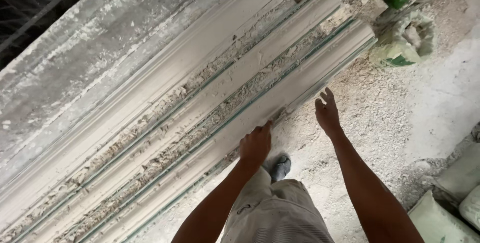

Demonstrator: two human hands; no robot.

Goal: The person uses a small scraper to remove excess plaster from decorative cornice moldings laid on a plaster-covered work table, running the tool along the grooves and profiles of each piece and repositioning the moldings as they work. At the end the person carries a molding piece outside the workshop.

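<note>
- Ok, I see a long white plaster moulding [200, 113] lying on a long bench [75, 68]. It has ridges and grooves w/ crumbly bits stuck in them.
- The moulding's long way runs from bottom left up to top right. Its far end stops near a green-and-white sack [407, 40].
- My left hand [256, 144] is on the near edge of the moulding. Fingers are curled in, tips pressing the edge. It's touching, not wrapped round anything that I can see.
- My right hand [327, 113] is open, fingers spread, palm down. It holds nothing. It hangs just beside the near edge, a bit further up toward the far end, not touching.
- So the moulding lies in front and to the left of both hands, slanting away. Left hand is the nearer one, already on it.
- Below the hands: dusty floor [400, 123] covered w/ white crumbs, my grey shoe [281, 165], and pale shorts.
- More sacks [450, 208] sit at bottom right, well apart from the hands.
</note>
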